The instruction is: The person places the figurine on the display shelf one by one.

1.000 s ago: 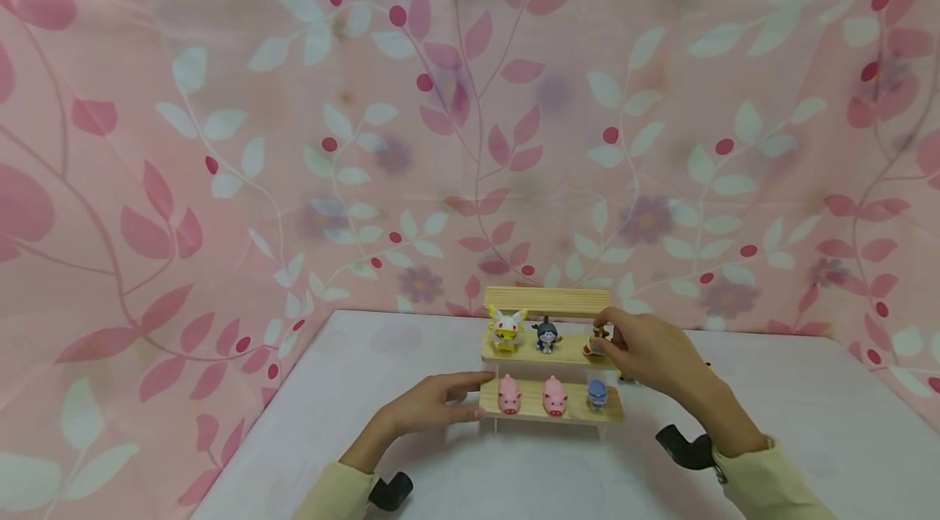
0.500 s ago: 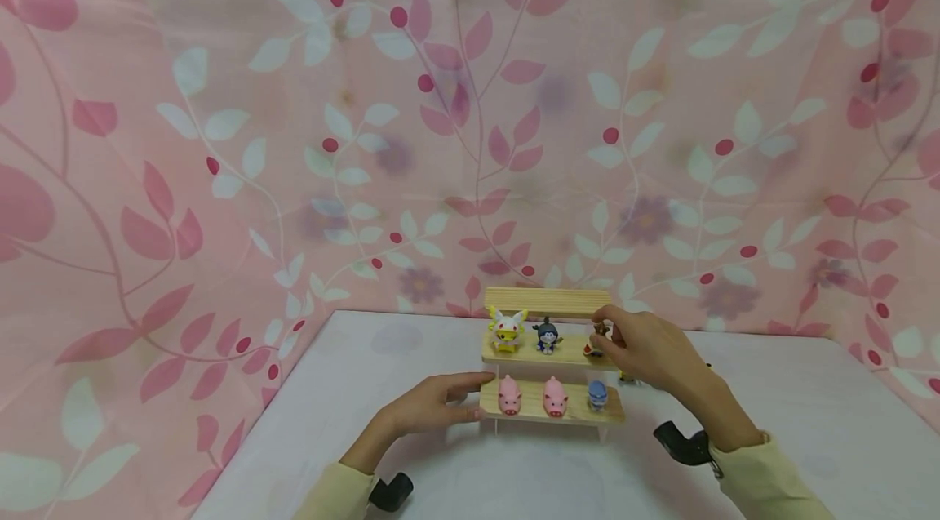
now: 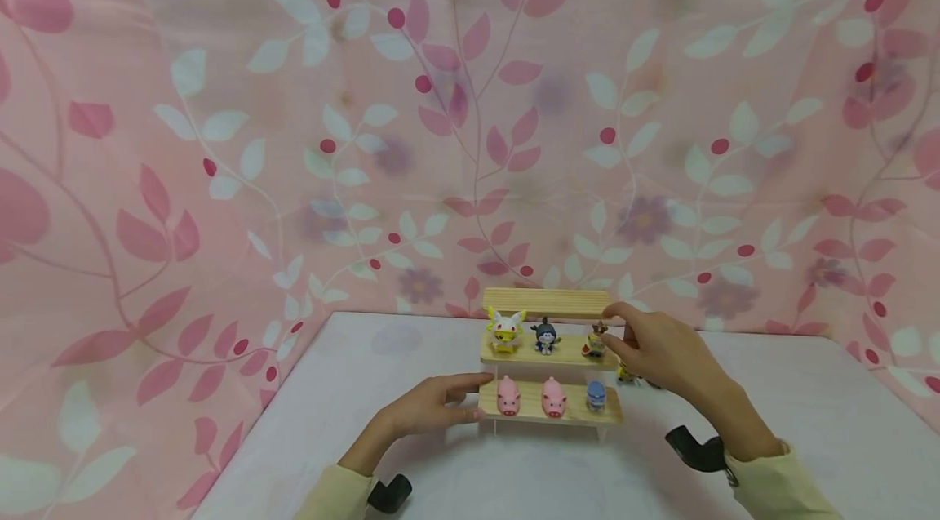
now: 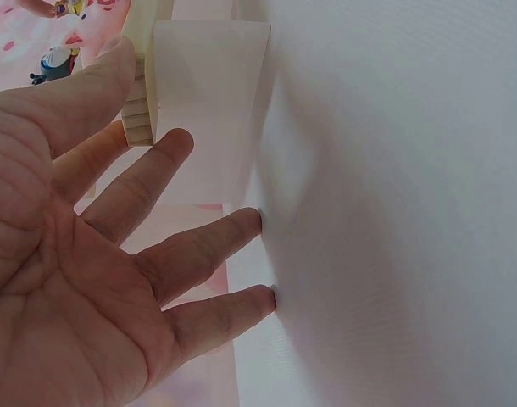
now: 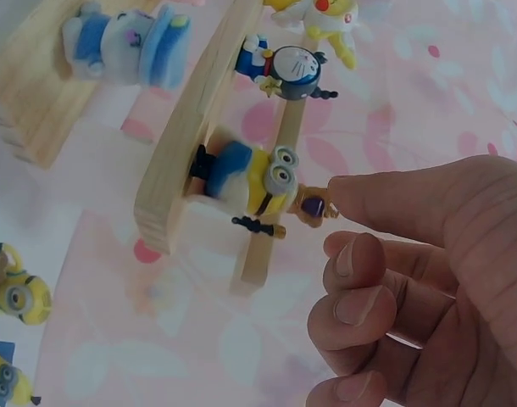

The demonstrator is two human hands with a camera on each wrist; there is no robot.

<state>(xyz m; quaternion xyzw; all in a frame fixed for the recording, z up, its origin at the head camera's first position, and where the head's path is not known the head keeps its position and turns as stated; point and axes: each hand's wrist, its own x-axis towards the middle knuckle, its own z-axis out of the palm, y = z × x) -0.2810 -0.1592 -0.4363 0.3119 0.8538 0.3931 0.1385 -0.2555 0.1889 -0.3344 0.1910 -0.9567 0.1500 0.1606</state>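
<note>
My left hand point(image 3: 433, 404) pinches the left end of a tiered wooden display stand point(image 3: 529, 415) between thumb and index finger. In the left wrist view its other fingers are spread, with two tips against the table. At the middle tier's right end stands a minion figurine point(image 5: 263, 178) with goggles and a brown piece on its head. My right hand point(image 3: 668, 353) is just right of it, thumb tip close to that head piece; contact is unclear. Its fingers are loosely bent and hold nothing. Along that tier stand a dark-hatted blue figurine point(image 3: 546, 338) and a white-hooded yellow figurine point(image 3: 505, 334).
The lower tier bears two pink pigs point(image 3: 554, 399) and a blue-hatted figurine point(image 3: 596, 396). More minion figurines point(image 5: 21, 292) stand on the white table point(image 3: 411, 471) beside the stand, partly behind my right hand. A floral pink cloth point(image 3: 470, 136) hangs behind.
My right hand has let go of the minion figurine and drawn slightly to the right, leaving it standing on the middle tier. The left hand stays at the stand's end.
</note>
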